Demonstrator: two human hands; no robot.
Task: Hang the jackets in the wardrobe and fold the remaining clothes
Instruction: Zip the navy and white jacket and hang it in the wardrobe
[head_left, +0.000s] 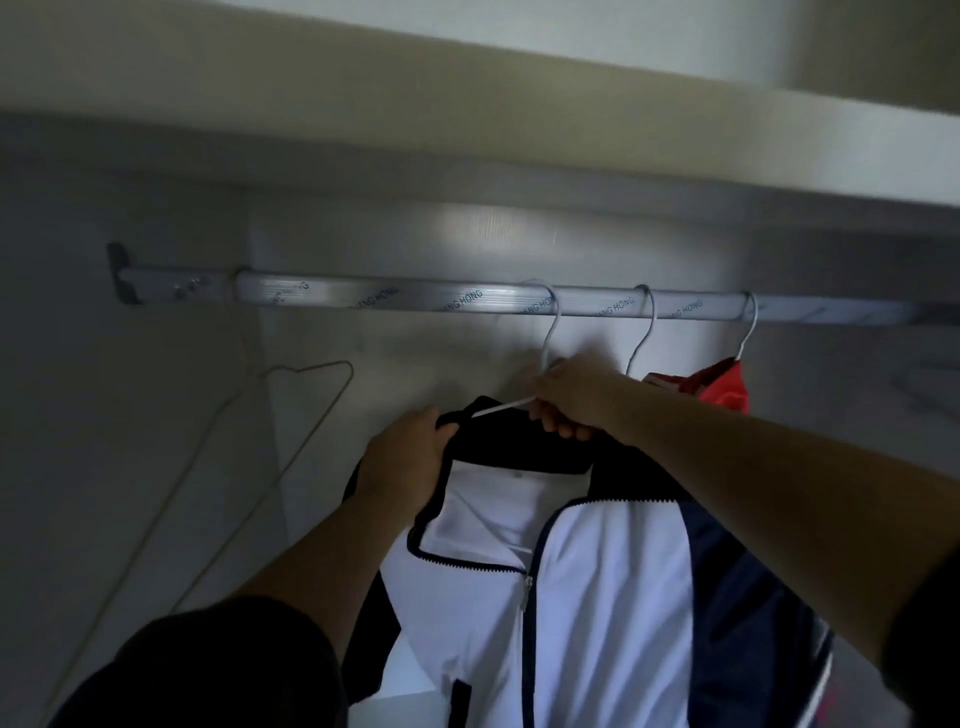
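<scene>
A white and navy zip jacket (602, 597) hangs below the silver wardrobe rail (395, 297) on a white wire hanger (548, 338), whose hook is over the rail. My left hand (410, 460) grips the jacket's dark collar at its left shoulder. My right hand (571, 397) is closed around the hanger's neck and upper arm at the collar. A red garment (724, 387) hangs on another white hanger further right, partly hidden behind my right forearm. Between them a third hanger's hook (647, 322) sits on the rail.
A bare wire hanger (291, 395) leans against the wardrobe's back wall at the left. A shelf (467, 119) runs just above the rail. The rail's left bracket (124, 273) is fixed to the side wall.
</scene>
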